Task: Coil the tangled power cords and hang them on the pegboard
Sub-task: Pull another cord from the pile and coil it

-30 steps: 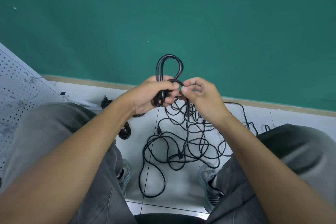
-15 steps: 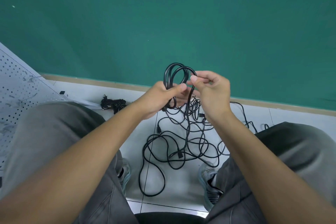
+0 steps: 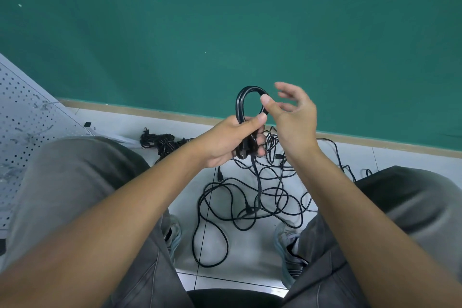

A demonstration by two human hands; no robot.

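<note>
2 bare forearms reach forward over grey-trousered knees, and below and between the hands a tangle of black power cords (image 3: 252,197) sprawls on the white floor tiles (image 3: 120,124), its loops running from near the shoes up to just under the wrists. The left hand (image 3: 232,140) is curled tight round the base of a coiled cord (image 3: 241,105), thumb laid across the top, with 1 strand dropping from the fist into the tangle. The coil's loop stands up above that fist. The right hand (image 3: 292,117), just right of the loop, has its thumb against the loop's right side while the other fingers are spread loose and slightly blurred. Left of the left hand, farther off, a bundled cord (image 3: 160,141) lies on the tiles, and a white pegboard (image 3: 22,112) slants beyond it. A green wall (image 3: 225,20) rises behind everything.
</note>
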